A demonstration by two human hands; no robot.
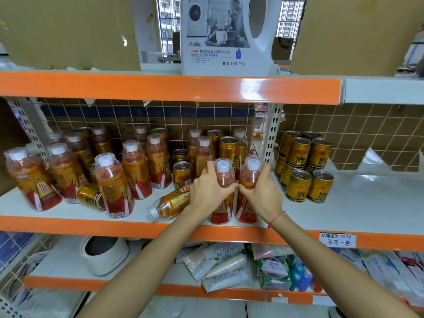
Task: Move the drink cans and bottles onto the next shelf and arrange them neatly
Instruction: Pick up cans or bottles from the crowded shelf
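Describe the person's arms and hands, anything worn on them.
Both forearms are bare, with no sleeves in view and no gloves. The left hand shows no ring, watch or band. The right hand is also ungloved; a thin red string bracelet circles its wrist.

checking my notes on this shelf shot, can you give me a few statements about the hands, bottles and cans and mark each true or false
1. Each hand grips its own upright bottle: left hand, right hand. True.
2. A bottle lies on its side left of the hands. True.
3. The gold cans on the right shelf section are all tipped over. False: they stand upright, stacked.
4. The right wrist is bare. False: it wears a red string.
5. The left shelf section holds only bottles. False: cans stand among them.
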